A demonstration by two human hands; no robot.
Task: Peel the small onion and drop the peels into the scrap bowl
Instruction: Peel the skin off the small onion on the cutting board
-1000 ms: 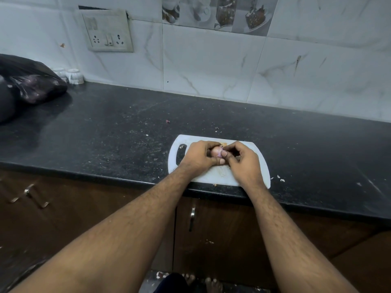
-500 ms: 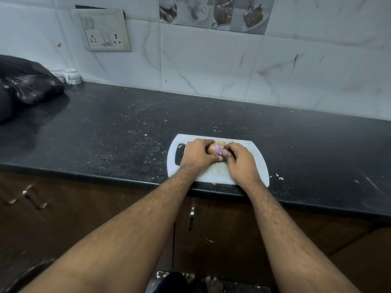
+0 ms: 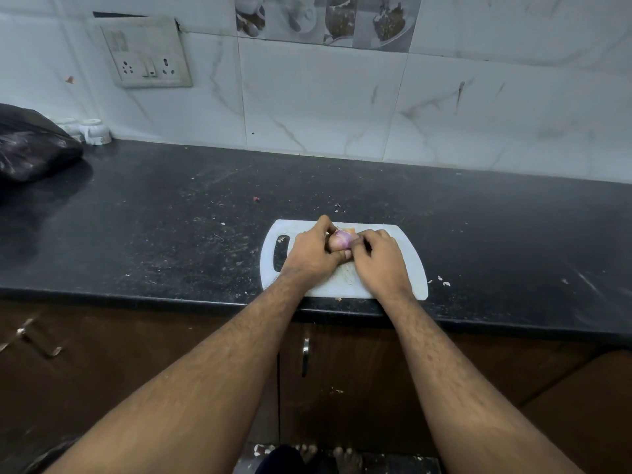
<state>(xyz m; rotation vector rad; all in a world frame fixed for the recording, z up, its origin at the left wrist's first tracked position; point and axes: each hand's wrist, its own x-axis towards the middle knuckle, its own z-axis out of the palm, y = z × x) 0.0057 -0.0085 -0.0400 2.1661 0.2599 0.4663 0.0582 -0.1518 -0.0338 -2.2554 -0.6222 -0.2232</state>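
Peeling step is underway: the small onion (image 3: 340, 240) sits over the white cutting board (image 3: 408, 265) on the bench (image 3: 171, 217), left hand (image 3: 313, 256) wrapped round it in a closed grip, right hand (image 3: 378, 260) pinching at its skin. No scrap bowl anywhere in view, so next up is probably tugging a peel free, then finding that bowl.

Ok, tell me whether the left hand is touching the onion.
Touching. The head view shows the left hand wrapped around the onion, fingers pressed against its skin, over the cutting board.
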